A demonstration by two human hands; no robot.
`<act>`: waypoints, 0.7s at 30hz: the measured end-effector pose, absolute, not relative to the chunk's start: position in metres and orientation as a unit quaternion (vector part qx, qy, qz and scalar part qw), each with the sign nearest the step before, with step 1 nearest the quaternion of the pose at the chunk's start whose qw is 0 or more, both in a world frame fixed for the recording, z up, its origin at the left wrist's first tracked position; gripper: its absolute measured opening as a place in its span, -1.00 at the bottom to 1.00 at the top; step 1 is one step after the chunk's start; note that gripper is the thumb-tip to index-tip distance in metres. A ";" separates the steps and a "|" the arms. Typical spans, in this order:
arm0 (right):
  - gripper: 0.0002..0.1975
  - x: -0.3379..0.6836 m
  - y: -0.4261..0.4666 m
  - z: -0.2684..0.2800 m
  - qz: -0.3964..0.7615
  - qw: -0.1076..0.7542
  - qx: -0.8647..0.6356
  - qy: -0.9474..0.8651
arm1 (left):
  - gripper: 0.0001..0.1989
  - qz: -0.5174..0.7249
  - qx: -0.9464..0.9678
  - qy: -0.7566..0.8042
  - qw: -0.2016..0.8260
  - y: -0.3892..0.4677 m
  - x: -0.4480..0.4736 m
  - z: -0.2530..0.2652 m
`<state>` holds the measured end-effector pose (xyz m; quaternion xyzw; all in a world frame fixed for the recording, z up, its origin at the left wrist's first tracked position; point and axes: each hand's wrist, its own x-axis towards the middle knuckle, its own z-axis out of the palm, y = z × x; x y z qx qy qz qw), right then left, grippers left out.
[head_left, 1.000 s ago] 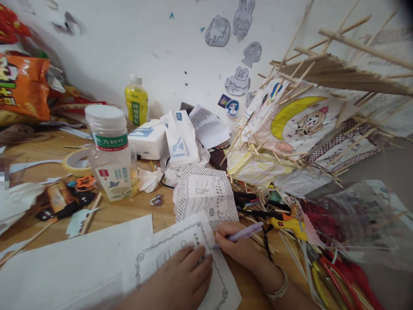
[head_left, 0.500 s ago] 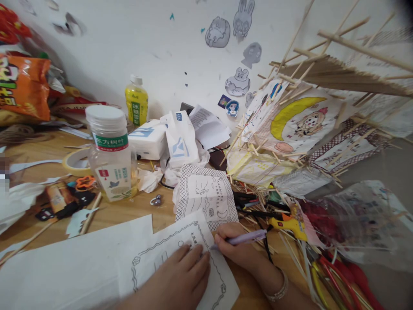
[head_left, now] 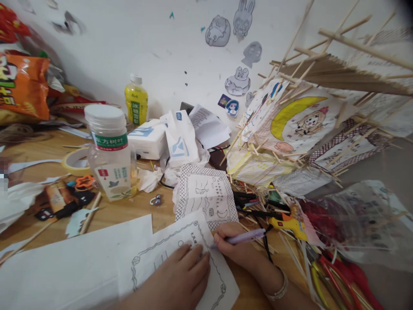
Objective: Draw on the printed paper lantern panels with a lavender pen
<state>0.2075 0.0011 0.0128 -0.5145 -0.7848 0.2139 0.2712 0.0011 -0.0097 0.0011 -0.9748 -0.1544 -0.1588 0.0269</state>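
Observation:
A white sheet of paper with a hand-drawn wavy border and a few written characters lies at the front of the table. Flat across its middle rests my left hand, fingers stretched out, holding the sheet down. My right hand grips a lilac pen, whose tip is at the sheet's right part, near the left fingertips. Just beyond lies a second drawn sheet with a crosshatched border. Blank white paper spreads to the left, partly under the drawn sheet.
A clear bottle, a roll of tape and tissue packs stand behind the paper. Right are red-handled scissors, a yellow glue gun, and a stick-and-paper structure. A snack bag sits far left.
The pen's back end has tilted very slightly. Both hands and the sheets stay almost where they were.

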 end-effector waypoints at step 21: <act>-0.70 0.209 0.002 0.011 0.230 0.275 -0.512 -0.781 | -0.70 -0.170 -0.974 -0.144 0.027 -0.005 0.001 0.004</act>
